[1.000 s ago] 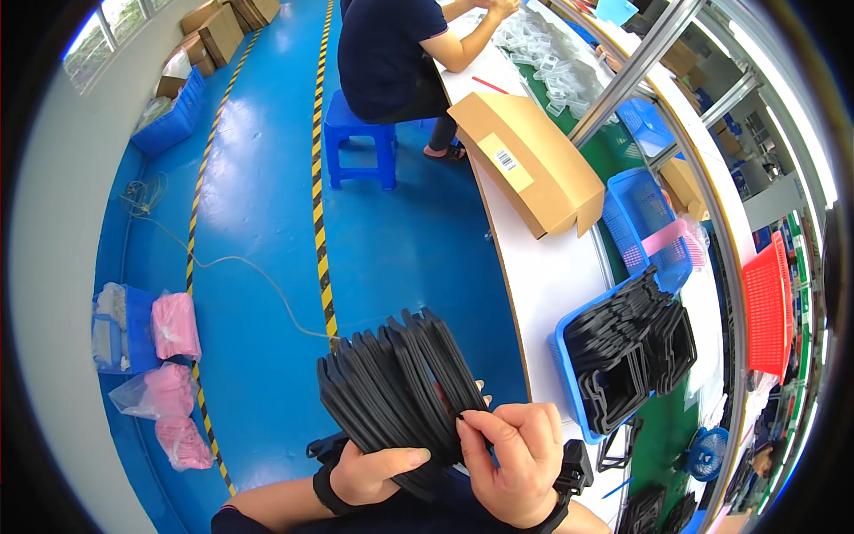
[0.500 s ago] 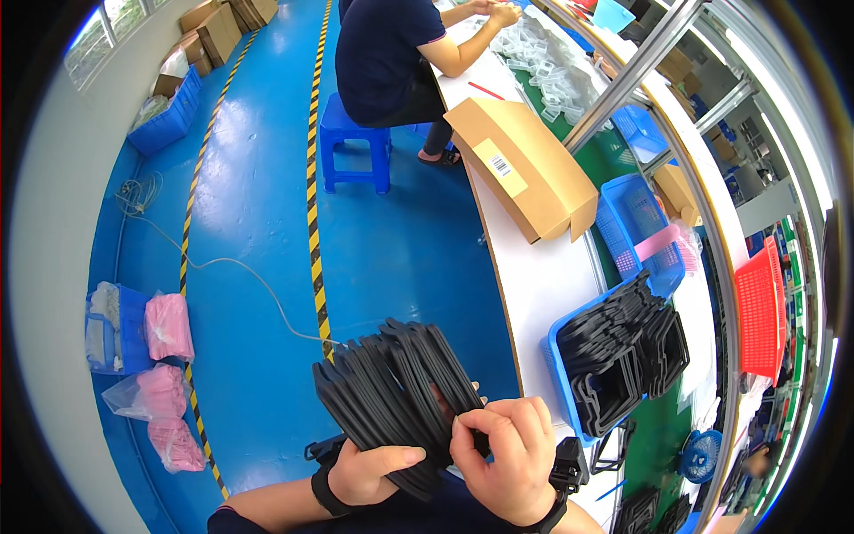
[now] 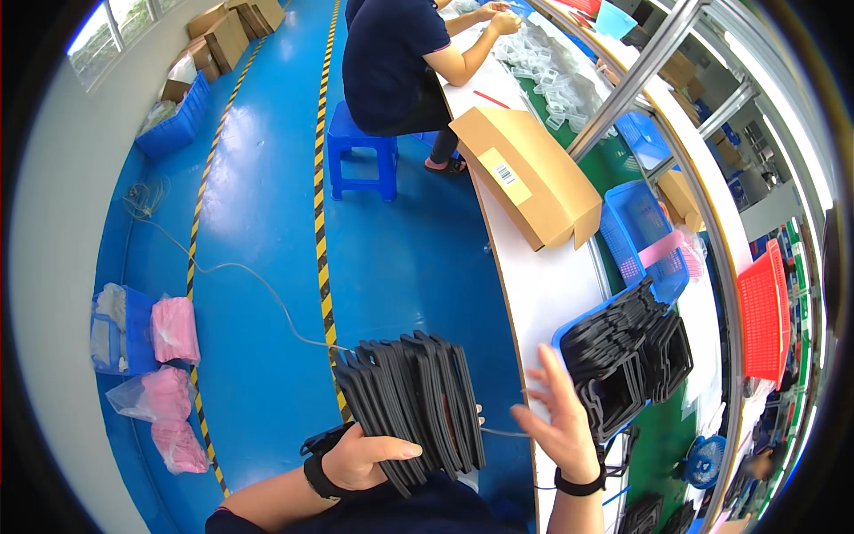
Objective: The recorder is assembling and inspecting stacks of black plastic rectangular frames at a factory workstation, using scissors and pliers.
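Your left hand alone clenches the fanned stack of black frames left of the counter, right hand released beside it, so outer frames could slip floorward.

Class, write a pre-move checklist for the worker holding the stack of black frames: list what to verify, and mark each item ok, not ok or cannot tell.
1. Left hand grips the stack of black frames from below: ok.
2. Right hand on the stack: not ok, open and apart from it.
3. Frames aligned: not ok, fanned out.
4. Blue bin on the table has room: cannot tell, already crowded with frames.
5. Seated co-worker clear of the hands: ok.
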Motion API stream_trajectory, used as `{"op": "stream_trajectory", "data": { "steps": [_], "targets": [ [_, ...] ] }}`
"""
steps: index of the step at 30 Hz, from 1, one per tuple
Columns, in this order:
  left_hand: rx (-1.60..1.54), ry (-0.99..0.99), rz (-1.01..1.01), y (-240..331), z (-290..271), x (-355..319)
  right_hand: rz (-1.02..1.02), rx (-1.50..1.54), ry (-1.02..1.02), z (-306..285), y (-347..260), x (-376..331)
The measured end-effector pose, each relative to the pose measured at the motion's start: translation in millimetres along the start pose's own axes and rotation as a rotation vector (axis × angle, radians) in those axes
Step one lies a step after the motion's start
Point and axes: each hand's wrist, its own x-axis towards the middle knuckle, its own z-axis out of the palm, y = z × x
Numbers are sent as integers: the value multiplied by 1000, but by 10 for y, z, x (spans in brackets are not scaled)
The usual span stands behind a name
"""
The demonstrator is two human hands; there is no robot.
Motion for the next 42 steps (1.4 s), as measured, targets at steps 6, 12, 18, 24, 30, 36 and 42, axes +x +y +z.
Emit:
{"op": "stream_trajectory", "data": {
  "steps": [6, 12, 18, 24, 30, 36, 42],
  "targets": [
    [164, 13, -170, -37, -268, -32, 289, 929, -647, 229, 409, 65],
    [248, -54, -448, -28, -260, 120, 292, 1280, -959, 631, 1081, 185],
    [468, -139, -565, -58, -222, 260, 248, 1542, -990, 722, 682, 214],
    [826, -187, -388, -79, 123, 373, 35, 1521, -946, 458, 744, 198],
    [1054, -197, -347, -212, 299, 376, -88, 1530, -914, 209, 750, 88],
    [1278, -26, 287, 76, 160, 201, -135, 1618, -842, 70, 572, 1],
    [998, 260, 242, 331, -676, 595, -227, 1558, -889, -89, 470, -90]
  ]
}}
